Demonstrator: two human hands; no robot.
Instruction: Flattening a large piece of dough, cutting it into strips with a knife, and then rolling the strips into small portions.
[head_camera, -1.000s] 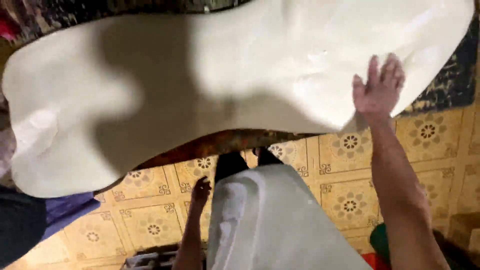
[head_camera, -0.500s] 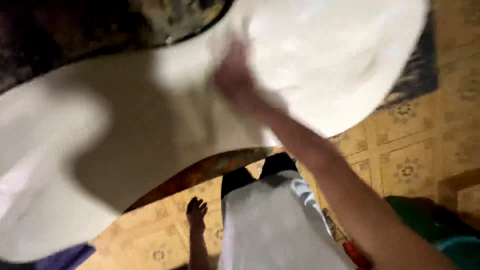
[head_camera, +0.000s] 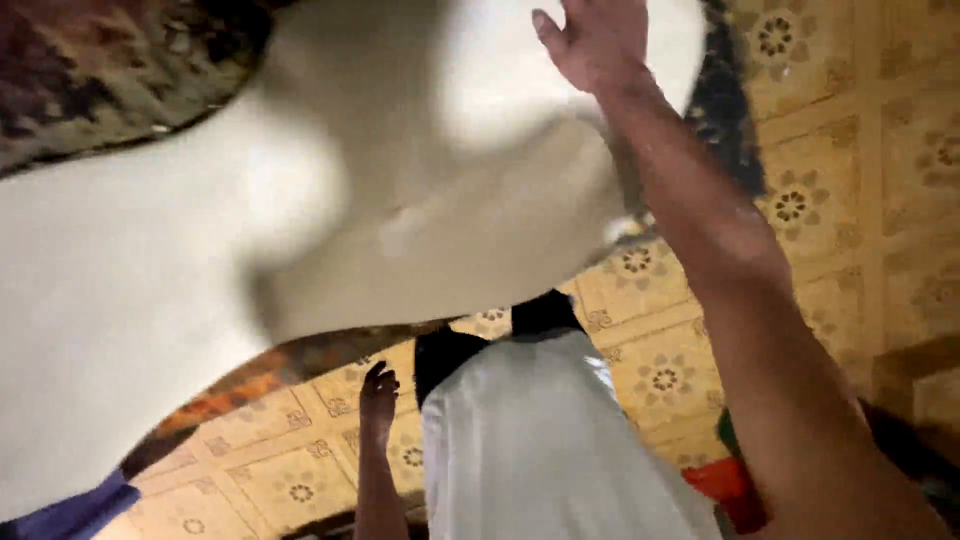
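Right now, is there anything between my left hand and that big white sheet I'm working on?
Nothing visible. The left hand hangs open over the patterned floor tiles, apart from the white sheet; only bare floor and the dark rug edge show between. The right hand is spread flat against the sheet.

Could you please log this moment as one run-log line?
right hand: open, on white sheet | left hand: hanging free over tiled floor

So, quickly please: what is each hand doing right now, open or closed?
Left hand: hangs down loosely, holding nothing.
Right hand: open, fingers spread, flat on the white sheet.
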